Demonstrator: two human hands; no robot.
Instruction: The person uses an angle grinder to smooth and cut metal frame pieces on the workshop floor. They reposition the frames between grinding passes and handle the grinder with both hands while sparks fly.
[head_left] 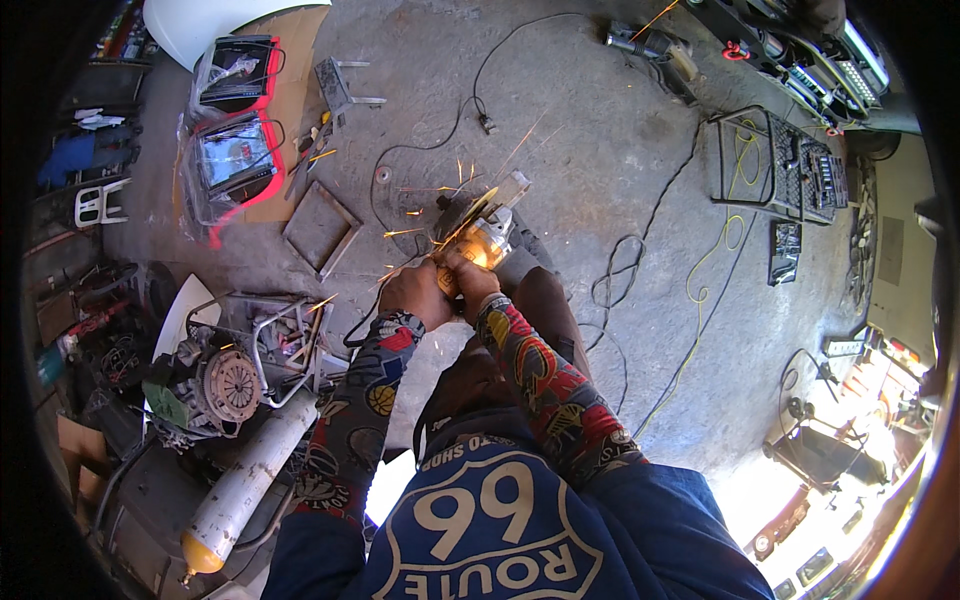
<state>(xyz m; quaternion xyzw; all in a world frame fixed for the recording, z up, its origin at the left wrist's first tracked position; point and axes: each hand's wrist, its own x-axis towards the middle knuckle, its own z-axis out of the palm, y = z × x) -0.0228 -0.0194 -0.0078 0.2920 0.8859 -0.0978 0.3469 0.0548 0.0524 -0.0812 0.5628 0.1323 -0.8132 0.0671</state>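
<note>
Both of my hands are together in the middle of the head view, closed around an angle grinder [484,247] with a yellow and silver body. My left hand [414,293] grips it on the left, and my right hand [470,277] wraps it from the right. Orange sparks scatter to the left and upward from the tool. Just beyond it a pale metal piece [512,189] sticks out; the exact point of contact is hidden by the grinder. My shoe [528,240] is close beside the tool on the right.
A square metal frame [322,230] and a small metal bracket [343,88] lie on the concrete floor at left. Nearer are a clutch assembly [232,384] and a gas cylinder [250,480]. Cables [625,275] trail across the floor at right toward a black metal rack [745,165].
</note>
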